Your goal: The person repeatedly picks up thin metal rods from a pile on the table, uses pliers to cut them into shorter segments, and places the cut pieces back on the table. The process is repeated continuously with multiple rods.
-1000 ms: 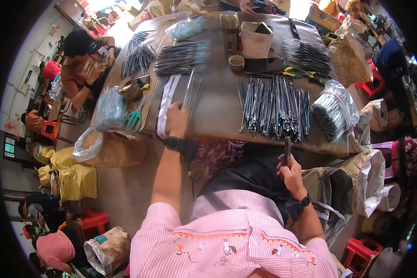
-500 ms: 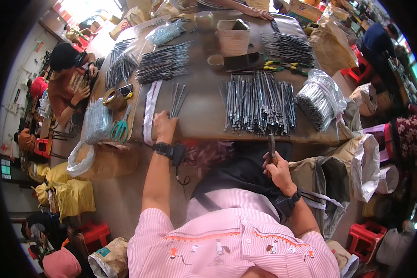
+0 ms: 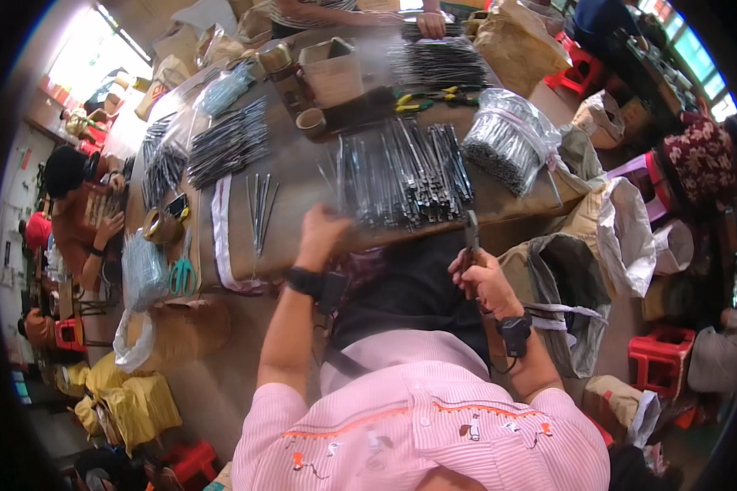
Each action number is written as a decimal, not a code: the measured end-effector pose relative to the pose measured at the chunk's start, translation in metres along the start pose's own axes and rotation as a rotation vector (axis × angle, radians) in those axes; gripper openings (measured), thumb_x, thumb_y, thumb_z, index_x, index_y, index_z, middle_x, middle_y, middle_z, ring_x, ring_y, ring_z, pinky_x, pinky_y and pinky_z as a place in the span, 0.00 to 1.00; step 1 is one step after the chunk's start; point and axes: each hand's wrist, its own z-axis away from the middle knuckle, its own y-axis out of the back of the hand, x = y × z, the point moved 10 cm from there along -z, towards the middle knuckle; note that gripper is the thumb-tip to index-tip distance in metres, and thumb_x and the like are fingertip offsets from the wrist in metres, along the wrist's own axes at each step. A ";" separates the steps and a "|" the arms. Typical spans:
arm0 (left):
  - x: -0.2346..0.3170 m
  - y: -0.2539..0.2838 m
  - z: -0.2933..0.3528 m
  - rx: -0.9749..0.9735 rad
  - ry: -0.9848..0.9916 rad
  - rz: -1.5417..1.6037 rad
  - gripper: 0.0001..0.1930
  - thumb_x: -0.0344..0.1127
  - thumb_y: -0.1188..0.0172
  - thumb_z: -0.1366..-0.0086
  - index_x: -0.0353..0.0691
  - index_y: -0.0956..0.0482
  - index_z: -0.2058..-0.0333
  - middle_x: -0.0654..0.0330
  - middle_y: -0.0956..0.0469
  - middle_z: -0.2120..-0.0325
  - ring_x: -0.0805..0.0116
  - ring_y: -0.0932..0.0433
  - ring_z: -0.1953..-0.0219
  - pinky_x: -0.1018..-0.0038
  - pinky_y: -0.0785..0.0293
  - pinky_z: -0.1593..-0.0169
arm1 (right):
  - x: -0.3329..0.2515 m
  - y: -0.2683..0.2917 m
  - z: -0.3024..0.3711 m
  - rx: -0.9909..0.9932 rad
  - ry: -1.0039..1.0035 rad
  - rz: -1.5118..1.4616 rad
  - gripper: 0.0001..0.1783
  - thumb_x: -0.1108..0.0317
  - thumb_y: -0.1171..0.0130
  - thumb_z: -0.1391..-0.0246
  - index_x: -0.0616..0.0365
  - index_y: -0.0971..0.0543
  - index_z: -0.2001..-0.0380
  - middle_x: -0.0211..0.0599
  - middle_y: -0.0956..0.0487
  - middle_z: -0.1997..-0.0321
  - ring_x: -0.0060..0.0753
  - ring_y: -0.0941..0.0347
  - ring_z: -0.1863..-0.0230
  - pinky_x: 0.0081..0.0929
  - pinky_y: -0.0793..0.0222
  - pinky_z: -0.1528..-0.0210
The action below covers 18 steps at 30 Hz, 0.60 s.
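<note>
My left hand is over the table's near edge, its fingers smeared by motion, pointing right. Whether it holds anything cannot be made out. To its left lie a few thin metal strips, fanned side by side. Beyond it to the right is a wide row of the same dark, shiny strips. My right hand is closed around the handles of a pair of pliers. The jaws point up, by the near right end of that row.
A clear bag of strips sits at the table's right. Teal scissors, a tape roll and a white zipper-like band lie left. Farther back are a plastic bin, a cup and yellow-handled pliers. Other people sit around.
My left hand has moved right, away from the few fanned strips, toward the wide row. The view has turned. My right hand still grips the pliers.
</note>
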 end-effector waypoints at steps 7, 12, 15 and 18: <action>-0.011 0.005 0.040 -0.353 0.331 0.819 0.12 0.27 0.44 0.34 0.32 0.26 0.52 0.63 0.26 0.71 0.75 0.25 0.70 0.87 0.28 0.71 | -0.025 0.096 -0.005 0.068 0.233 -0.754 0.17 0.59 0.53 0.44 0.57 0.29 0.57 0.36 0.27 0.67 0.31 0.33 0.72 0.26 0.37 0.70; 0.009 -0.007 0.071 -0.402 0.353 1.052 0.16 0.25 0.43 0.36 0.31 0.28 0.49 0.61 0.25 0.70 0.74 0.24 0.70 0.91 0.27 0.74 | -0.034 0.167 -0.023 0.329 0.292 -0.821 0.14 0.68 0.56 0.47 0.59 0.26 0.59 0.41 0.24 0.66 0.41 0.27 0.63 0.41 0.28 0.59; 0.033 -0.017 0.090 -0.464 0.282 1.126 0.17 0.24 0.45 0.34 0.31 0.30 0.47 0.57 0.25 0.68 0.72 0.22 0.70 0.89 0.22 0.72 | -0.046 0.196 -0.040 0.503 0.320 -0.463 0.10 0.76 0.47 0.50 0.60 0.25 0.62 0.36 0.24 0.74 0.35 0.25 0.73 0.36 0.26 0.68; 0.047 -0.032 0.093 -0.430 0.290 1.083 0.15 0.25 0.42 0.36 0.33 0.26 0.49 0.62 0.24 0.71 0.72 0.22 0.71 0.89 0.27 0.74 | -0.056 0.213 -0.055 0.667 0.347 -0.198 0.11 0.76 0.37 0.55 0.61 0.24 0.66 0.31 0.24 0.77 0.27 0.28 0.80 0.28 0.31 0.77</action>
